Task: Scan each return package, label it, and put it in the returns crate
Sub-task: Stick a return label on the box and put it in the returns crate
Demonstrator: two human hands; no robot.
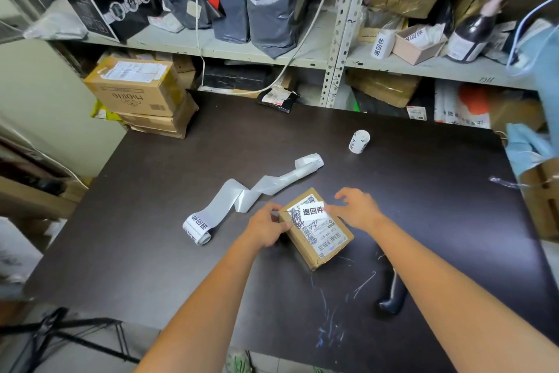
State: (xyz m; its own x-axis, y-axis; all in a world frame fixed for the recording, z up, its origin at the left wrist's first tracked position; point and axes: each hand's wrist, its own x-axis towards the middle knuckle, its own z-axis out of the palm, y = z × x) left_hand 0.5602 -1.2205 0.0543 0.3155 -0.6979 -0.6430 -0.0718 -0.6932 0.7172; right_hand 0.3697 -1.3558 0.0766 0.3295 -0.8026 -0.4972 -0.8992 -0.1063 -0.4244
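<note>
Dark worktop (pixel 151 221), near to far. A black handheld device (pixel 393 297) lies near the front edge, beside the right forearm. The cardboard package (pixel 326 242) lies flat mid-worktop. The left hand (pixel 266 229) grips its left edge with curled fingers, and the right hand (pixel 357 209) pinches 1 end of a white label (pixel 313 210) on its top. Beyond lie an unrolled backing strip (pixel 242 197) and a small label roll (pixel 359 141).
</note>
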